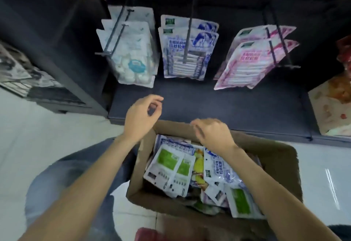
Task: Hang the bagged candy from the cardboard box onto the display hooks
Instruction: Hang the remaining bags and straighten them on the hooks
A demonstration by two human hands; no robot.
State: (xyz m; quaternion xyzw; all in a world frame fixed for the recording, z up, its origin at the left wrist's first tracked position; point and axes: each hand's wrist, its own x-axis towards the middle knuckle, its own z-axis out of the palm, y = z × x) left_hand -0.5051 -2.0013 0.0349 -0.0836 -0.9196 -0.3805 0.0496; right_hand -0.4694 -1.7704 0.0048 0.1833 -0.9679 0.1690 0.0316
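Above the cardboard box [281, 157] of candy bags [169, 166], the left hand [140, 119] and right hand [212, 134] hovered loosely curled, holding nothing. Three display hooks [188, 37] carried bags: white, blue and pink stacks.

A single head-worn wide-angle view looks steeply down and forward from close above both forearms; the cardboard box [281, 166] lies under the right hand [212, 132], display hooks [188, 35] beyond the left hand [140, 117]
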